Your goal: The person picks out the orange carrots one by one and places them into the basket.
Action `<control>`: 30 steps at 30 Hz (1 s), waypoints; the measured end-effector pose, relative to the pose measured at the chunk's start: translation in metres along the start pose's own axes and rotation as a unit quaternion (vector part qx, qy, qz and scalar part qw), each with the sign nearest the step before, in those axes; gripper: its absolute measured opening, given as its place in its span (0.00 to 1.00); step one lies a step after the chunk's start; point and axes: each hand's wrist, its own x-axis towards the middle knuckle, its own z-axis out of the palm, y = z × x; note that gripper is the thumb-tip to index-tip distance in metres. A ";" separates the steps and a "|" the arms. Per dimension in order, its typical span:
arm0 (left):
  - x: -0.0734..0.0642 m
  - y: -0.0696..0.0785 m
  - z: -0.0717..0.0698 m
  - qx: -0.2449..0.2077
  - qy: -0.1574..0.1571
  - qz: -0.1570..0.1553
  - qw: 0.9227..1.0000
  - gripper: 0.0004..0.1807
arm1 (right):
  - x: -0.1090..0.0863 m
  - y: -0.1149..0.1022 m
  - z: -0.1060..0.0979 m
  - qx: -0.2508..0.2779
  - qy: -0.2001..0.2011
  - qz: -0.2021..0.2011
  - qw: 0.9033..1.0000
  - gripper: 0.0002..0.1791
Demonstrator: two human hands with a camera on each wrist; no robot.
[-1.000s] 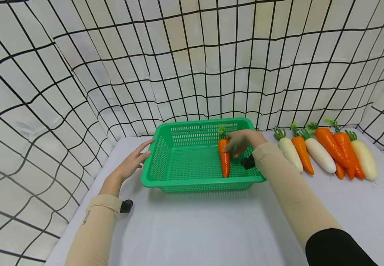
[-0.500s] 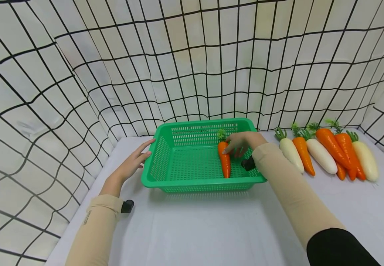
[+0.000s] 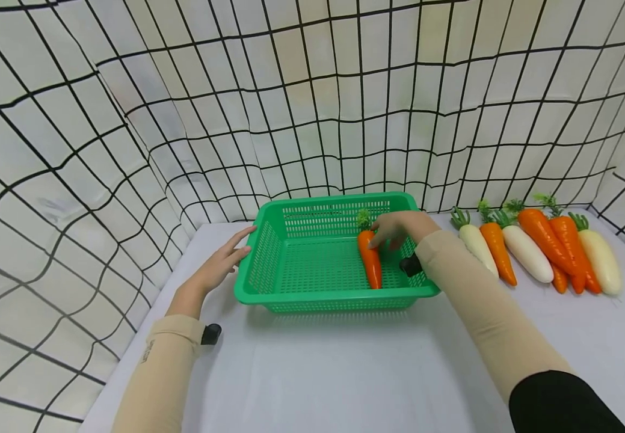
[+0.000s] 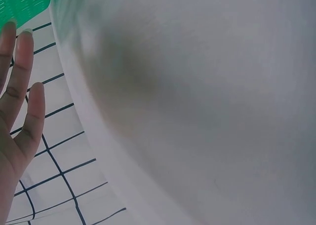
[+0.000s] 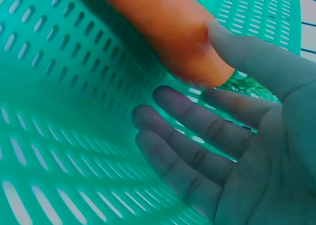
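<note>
An orange carrot (image 3: 369, 260) with a leafy green top lies inside the green plastic basket (image 3: 312, 297), toward its right side, its tip slanting to the right. Beside it, within the basket, is my right hand (image 3: 393, 230). In the right wrist view the thumb (image 5: 256, 57) touches the carrot near its leafy end, while the other fingers (image 5: 197, 131) stay loosely extended below it and are not wrapped around it. My left hand (image 3: 217, 264) reaches to the basket's left rim with relaxed, fairly straight fingers; the fingertips lie right at that rim.
Right of the basket, a row of white radishes (image 3: 529, 254) and carrots (image 3: 501, 252) lies on the white cloth-covered table (image 3: 312, 373), some carrots overlapping. Behind and to the left stands a white wall covered with black netting (image 3: 323, 120).
The carrot has turned slightly in the basket, its tip swinging to the right. My right hand stays beside it, and my left hand remains at the rim. The whole view shifts a little.
</note>
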 end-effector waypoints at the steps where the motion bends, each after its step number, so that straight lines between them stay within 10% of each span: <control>1: 0.000 0.000 0.001 0.000 0.001 -0.001 1.000 0.34 | -0.001 0.000 -0.001 -0.006 0.002 -0.003 1.000 0.40; 18: 0.003 -0.004 0.003 0.006 0.001 -0.005 1.000 0.34 | -0.058 0.008 -0.031 -0.056 0.067 -0.153 0.984 0.31; 30: 0.002 -0.001 0.002 0.011 0.005 -0.003 1.000 0.34 | -0.105 0.055 -0.039 -0.036 0.225 -0.200 0.953 0.23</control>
